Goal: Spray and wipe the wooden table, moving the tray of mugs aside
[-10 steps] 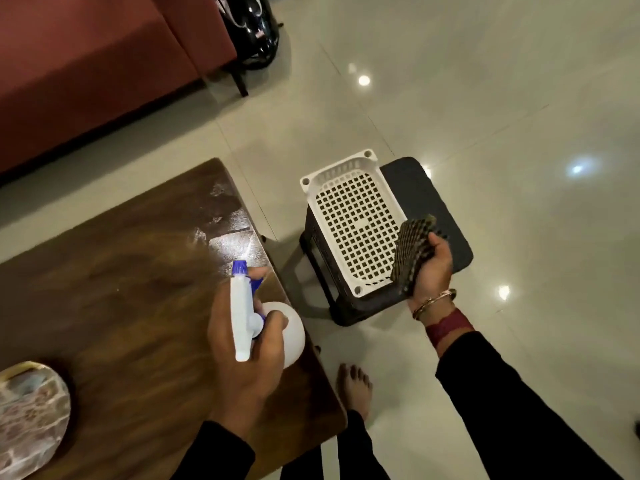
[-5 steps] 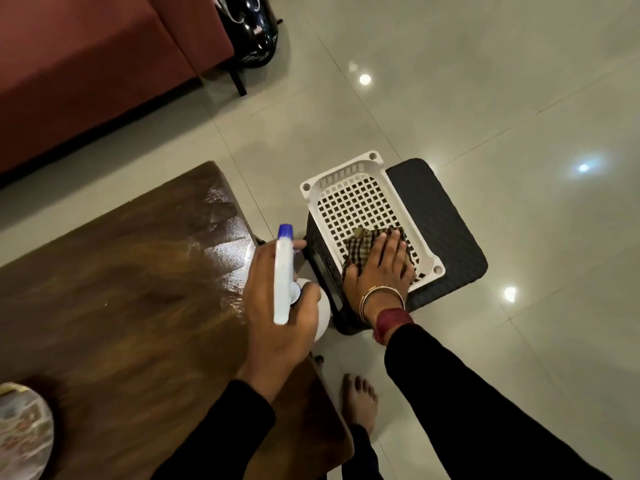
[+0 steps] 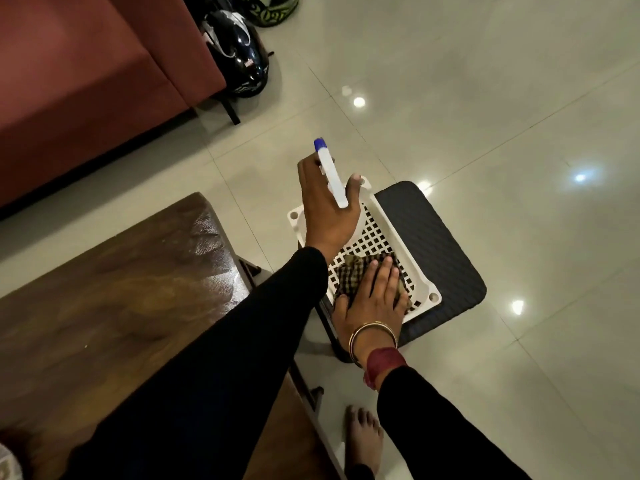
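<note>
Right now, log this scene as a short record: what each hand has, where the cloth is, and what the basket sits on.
left hand: holds spray bottle above the basket
right hand: flat on checked cloth
cloth: lying in white basket
basket: on dark stool
wooden table: left of stool, sheen near its far corner

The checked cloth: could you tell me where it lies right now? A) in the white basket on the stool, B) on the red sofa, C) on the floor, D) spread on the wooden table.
A: the right hand presses the checked cloth flat onto the white basket, which sits on the dark stool.
</note>
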Demonstrator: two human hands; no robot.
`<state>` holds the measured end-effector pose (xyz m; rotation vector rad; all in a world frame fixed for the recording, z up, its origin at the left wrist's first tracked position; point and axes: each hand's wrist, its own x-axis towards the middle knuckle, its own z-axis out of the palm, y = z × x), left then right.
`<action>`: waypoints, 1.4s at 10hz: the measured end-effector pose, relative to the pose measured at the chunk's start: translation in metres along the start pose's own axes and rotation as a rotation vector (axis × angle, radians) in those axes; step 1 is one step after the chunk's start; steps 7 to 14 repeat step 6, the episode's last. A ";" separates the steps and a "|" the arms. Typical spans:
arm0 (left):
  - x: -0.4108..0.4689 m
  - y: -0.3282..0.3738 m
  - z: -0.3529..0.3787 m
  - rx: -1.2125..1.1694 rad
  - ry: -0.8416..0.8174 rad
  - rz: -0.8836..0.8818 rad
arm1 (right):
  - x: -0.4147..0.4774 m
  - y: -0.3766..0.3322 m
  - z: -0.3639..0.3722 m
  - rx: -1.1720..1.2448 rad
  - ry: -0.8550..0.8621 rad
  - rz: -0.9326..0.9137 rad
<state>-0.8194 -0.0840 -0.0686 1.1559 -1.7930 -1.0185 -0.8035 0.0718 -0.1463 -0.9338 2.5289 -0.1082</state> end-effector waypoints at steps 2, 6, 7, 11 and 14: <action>0.000 -0.018 0.022 -0.034 -0.043 -0.030 | 0.003 0.004 0.002 0.009 0.004 -0.006; -0.060 -0.040 -0.041 0.120 -0.123 -0.102 | -0.008 0.009 -0.008 0.030 0.058 -0.122; -0.060 -0.040 -0.041 0.120 -0.123 -0.102 | -0.008 0.009 -0.008 0.030 0.058 -0.122; -0.060 -0.040 -0.041 0.120 -0.123 -0.102 | -0.008 0.009 -0.008 0.030 0.058 -0.122; -0.060 -0.040 -0.041 0.120 -0.123 -0.102 | -0.008 0.009 -0.008 0.030 0.058 -0.122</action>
